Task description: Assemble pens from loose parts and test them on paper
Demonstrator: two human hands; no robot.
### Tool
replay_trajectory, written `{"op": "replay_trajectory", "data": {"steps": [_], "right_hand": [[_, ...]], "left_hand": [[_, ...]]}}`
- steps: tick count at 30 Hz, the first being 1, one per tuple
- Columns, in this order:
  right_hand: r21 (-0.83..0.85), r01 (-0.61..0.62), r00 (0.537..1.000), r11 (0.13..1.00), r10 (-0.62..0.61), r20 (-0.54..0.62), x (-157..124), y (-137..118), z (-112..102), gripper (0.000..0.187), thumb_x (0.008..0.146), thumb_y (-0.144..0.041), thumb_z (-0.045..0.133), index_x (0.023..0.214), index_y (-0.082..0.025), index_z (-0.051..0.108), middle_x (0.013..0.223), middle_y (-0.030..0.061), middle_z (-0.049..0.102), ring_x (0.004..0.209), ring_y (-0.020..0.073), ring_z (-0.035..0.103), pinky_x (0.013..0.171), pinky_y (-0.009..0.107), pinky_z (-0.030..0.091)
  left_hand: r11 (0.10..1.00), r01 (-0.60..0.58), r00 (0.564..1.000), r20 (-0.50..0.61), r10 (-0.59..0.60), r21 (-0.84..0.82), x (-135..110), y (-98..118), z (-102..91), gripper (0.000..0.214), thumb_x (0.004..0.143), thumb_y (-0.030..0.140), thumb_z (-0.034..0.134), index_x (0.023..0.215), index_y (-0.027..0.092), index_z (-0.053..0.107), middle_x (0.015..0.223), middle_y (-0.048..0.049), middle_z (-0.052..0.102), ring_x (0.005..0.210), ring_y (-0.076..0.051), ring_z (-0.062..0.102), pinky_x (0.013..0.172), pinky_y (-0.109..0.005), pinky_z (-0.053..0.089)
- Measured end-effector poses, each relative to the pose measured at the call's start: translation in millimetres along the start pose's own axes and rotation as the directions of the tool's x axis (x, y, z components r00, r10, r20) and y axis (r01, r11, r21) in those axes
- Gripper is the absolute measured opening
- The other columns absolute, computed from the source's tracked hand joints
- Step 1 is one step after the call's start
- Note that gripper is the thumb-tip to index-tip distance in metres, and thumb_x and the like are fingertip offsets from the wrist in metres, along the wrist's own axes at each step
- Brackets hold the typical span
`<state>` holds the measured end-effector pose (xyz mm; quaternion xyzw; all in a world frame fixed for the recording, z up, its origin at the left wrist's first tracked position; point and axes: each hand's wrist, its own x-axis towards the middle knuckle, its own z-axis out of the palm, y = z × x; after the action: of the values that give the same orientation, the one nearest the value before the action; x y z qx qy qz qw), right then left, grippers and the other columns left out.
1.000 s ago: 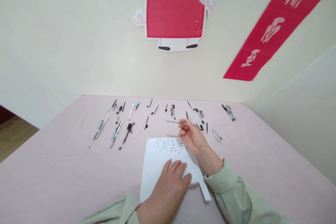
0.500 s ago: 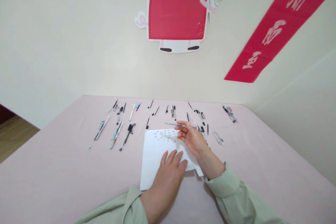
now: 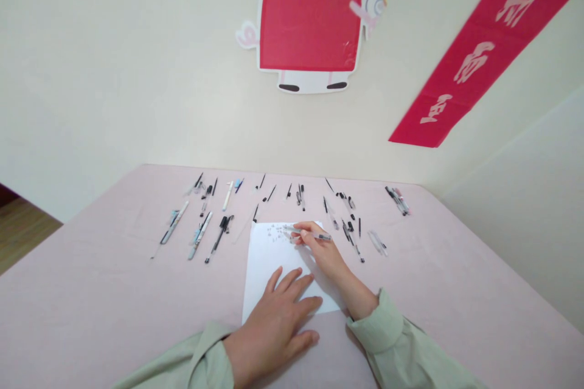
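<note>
A white sheet of paper [image 3: 262,273] lies on the table with rows of small dark handwriting near its top edge. My left hand [image 3: 278,316] rests flat over its lower part, fingers spread. Above the written rows, my right hand [image 3: 317,249] grips a pen [image 3: 322,235] with a clear barrel, its tip pointing left toward the writing. Whether the tip touches the paper I cannot tell. Part of the sheet is hidden under both hands.
The table has a pink cover [image 3: 109,285]. Left of the paper lie several pens, among them a black pen [image 3: 220,237] and a white pen [image 3: 228,194]. Loose refills, caps and barrels spread along the back. At the far right is a bundle of pens [image 3: 396,200]. A pale wall stands behind.
My right hand has come down and left with the pen, closer to the writing. My left hand has shifted slightly down and left, fingers wider apart. The paper's right corner lies flatter.
</note>
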<state>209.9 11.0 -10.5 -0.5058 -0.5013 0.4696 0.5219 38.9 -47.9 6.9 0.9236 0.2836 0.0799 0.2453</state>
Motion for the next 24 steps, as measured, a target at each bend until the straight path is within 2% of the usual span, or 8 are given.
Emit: {"op": "replay_trajectory", "data": {"steps": [2, 4, 7, 11, 13, 16, 19, 24], "right_hand": [[-0.051, 0.027, 0.999, 0.998, -0.028, -0.024, 0.5, 1.7, 3.6, 0.012, 0.077, -0.03, 0.064, 0.086, -0.023, 0.061, 0.08, -0.0008, 0.061, 0.077, 0.0154, 0.058, 0.072, 0.027, 0.042], [-0.125, 0.03, 0.998, 0.992, -0.036, -0.043, 2.6, 4.4, 9.9, 0.009, 0.074, -0.024, 0.064, 0.079, -0.023, 0.056, 0.073, -0.0036, 0.057, 0.068, 0.0132, 0.053, 0.065, 0.025, 0.04], [-0.213, -0.021, 1.0, 0.977, 0.016, -0.023, 7.6, 6.6, 20.5, 0.004, 0.076, -0.024, 0.059, 0.076, -0.022, 0.056, 0.062, -0.0048, 0.053, 0.059, 0.0131, 0.048, 0.059, 0.026, 0.038], [-0.279, -0.024, 0.998, 0.96, 0.039, 0.049, 10.7, 3.5, 28.6, 0.016, 0.083, -0.027, 0.05, 0.092, -0.024, 0.062, 0.075, -0.0012, 0.065, 0.069, 0.0166, 0.056, 0.067, 0.029, 0.042], [-0.319, 0.015, 0.999, 0.948, -0.001, 0.044, 8.8, 1.9, 30.5, 0.012, 0.082, -0.026, 0.051, 0.087, -0.025, 0.062, 0.081, -0.0013, 0.065, 0.075, 0.0176, 0.057, 0.071, 0.03, 0.042], [-0.381, 0.043, 0.999, 0.924, -0.044, 0.006, 4.0, 3.0, 33.4, 0.003, 0.08, -0.024, 0.052, 0.078, -0.025, 0.054, 0.072, -0.0035, 0.057, 0.07, 0.0168, 0.054, 0.069, 0.029, 0.04], [-0.447, 0.025, 0.998, 0.894, -0.044, -0.033, 1.4, 6.7, 35.6, 0.006, 0.08, -0.025, 0.053, 0.075, -0.025, 0.049, 0.063, -0.0054, 0.05, 0.062, 0.0156, 0.05, 0.063, 0.028, 0.038], [-0.497, 0.029, 0.998, 0.867, -0.05, -0.028, 3.3, 9.9, 36.2, 0.012, 0.08, -0.026, 0.052, 0.07, -0.023, 0.048, 0.059, -0.0055, 0.048, 0.058, 0.0142, 0.048, 0.06, 0.026, 0.037]], "left_hand": [[1.0, -0.023, 1.0, 0.016, 0.023, -0.018, -5.6, -2.4, -4.7, 0.046, 0.081, 0.026, 0.064, 0.126, 0.032, 0.053, 0.146, -0.0056, 0.045, 0.138, -0.032, 0.032, 0.112, -0.06, 0.021], [0.999, -0.026, 1.0, 0.015, 0.027, -0.031, -9.1, -4.0, -6.8, 0.044, 0.082, 0.025, 0.064, 0.124, 0.032, 0.054, 0.146, -0.0052, 0.045, 0.138, -0.03, 0.033, 0.112, -0.058, 0.022], [0.999, -0.024, 1.0, 0.004, 0.024, -0.044, -9.9, -4.3, -6.9, 0.041, 0.082, 0.023, 0.063, 0.122, 0.031, 0.055, 0.146, -0.0055, 0.045, 0.137, -0.028, 0.034, 0.112, -0.059, 0.022], [0.998, -0.028, 1.0, -0.005, 0.027, -0.064, -7.8, -4.0, -6.5, 0.036, 0.083, 0.024, 0.062, 0.118, 0.028, 0.056, 0.144, -0.0058, 0.047, 0.137, -0.027, 0.033, 0.113, -0.058, 0.02], [0.997, -0.031, 1.0, -0.005, 0.031, -0.072, -7.3, -5.1, -6.0, 0.034, 0.084, 0.025, 0.061, 0.117, 0.028, 0.056, 0.143, -0.0057, 0.048, 0.137, -0.027, 0.034, 0.113, -0.058, 0.02], [0.997, -0.032, 0.999, -0.017, 0.031, -0.071, -7.5, -8.2, -2.7, 0.033, 0.085, 0.026, 0.061, 0.117, 0.029, 0.055, 0.138, -0.0048, 0.052, 0.136, -0.027, 0.036, 0.113, -0.057, 0.02], [0.996, -0.054, 0.997, -0.067, 0.049, -0.077, -8.3, -11.5, 3.1, 0.031, 0.086, 0.031, 0.06, 0.117, 0.03, 0.055, 0.135, -0.0032, 0.053, 0.134, -0.025, 0.036, 0.114, -0.055, 0.02], [0.995, -0.072, 0.992, -0.105, 0.064, -0.075, -9.0, -12.5, 7.0, 0.028, 0.088, 0.031, 0.058, 0.115, 0.029, 0.055, 0.133, -0.0029, 0.054, 0.134, -0.023, 0.036, 0.115, -0.052, 0.019]]}}
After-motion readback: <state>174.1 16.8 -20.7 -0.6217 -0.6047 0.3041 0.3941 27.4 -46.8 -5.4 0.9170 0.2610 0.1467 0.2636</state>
